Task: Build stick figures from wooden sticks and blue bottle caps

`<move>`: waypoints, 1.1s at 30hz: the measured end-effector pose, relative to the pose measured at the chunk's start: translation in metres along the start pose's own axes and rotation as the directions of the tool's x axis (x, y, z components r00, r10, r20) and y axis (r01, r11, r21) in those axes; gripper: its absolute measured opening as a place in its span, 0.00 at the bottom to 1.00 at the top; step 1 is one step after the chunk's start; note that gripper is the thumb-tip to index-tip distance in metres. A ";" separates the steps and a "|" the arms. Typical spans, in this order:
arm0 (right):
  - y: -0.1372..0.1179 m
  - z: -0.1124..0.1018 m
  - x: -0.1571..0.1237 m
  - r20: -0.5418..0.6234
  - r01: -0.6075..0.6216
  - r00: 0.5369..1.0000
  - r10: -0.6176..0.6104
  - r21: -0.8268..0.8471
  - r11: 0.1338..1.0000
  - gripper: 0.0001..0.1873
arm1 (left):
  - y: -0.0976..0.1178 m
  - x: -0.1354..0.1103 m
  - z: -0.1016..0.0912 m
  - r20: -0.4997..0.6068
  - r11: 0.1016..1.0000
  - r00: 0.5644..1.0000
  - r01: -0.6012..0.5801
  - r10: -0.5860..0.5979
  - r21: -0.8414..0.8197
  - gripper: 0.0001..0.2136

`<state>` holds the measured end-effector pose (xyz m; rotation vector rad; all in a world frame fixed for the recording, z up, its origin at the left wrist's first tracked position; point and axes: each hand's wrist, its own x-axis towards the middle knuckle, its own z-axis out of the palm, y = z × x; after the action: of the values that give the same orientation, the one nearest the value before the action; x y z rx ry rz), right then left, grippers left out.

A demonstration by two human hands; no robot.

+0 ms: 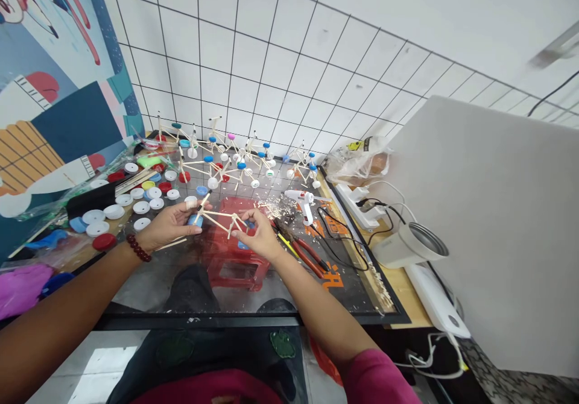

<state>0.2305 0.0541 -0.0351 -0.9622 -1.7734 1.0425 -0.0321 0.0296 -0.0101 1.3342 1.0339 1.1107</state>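
Note:
A small frame of pale wooden sticks with blue bottle caps on it is held up between my two hands over the glass tabletop. My left hand is closed on its left end, thumb and fingers around a blue cap and a stick. At the frame's right end, my right hand pinches the joined sticks between thumb and fingers. Part of a blue cap shows behind the right fingers. Loose sticks lie beside my left wrist.
Several stick models with coloured caps stand along the back. Loose caps crowd the left. A white glue gun and red-handled pliers lie right, near wood crumbs. A power strip and cables line the right edge.

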 end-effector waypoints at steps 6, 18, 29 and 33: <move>-0.005 -0.005 0.001 0.057 0.137 0.990 -0.133 -0.087 0.987 0.11 | -0.002 0.001 -0.001 0.004 1.000 1.000 -0.009 0.009 0.018 0.31; -0.003 -0.007 0.004 0.032 0.134 0.991 -0.132 -0.071 0.988 0.15 | 0.002 -0.001 -0.001 0.005 0.998 1.000 -0.010 0.010 0.065 0.38; -0.002 -0.006 0.006 0.049 0.097 0.994 -0.102 0.097 0.991 0.16 | 0.002 0.000 -0.001 -0.005 0.996 0.999 0.039 -0.039 0.081 0.37; -0.002 -0.005 0.005 0.042 0.119 0.991 -0.127 0.163 0.979 0.17 | 0.005 0.000 0.000 -0.007 0.996 0.998 0.057 -0.057 0.069 0.37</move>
<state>0.2328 0.0591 -0.0308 -0.7239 -1.7382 1.1205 -0.0319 0.0290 -0.0051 1.3488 1.1165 1.0444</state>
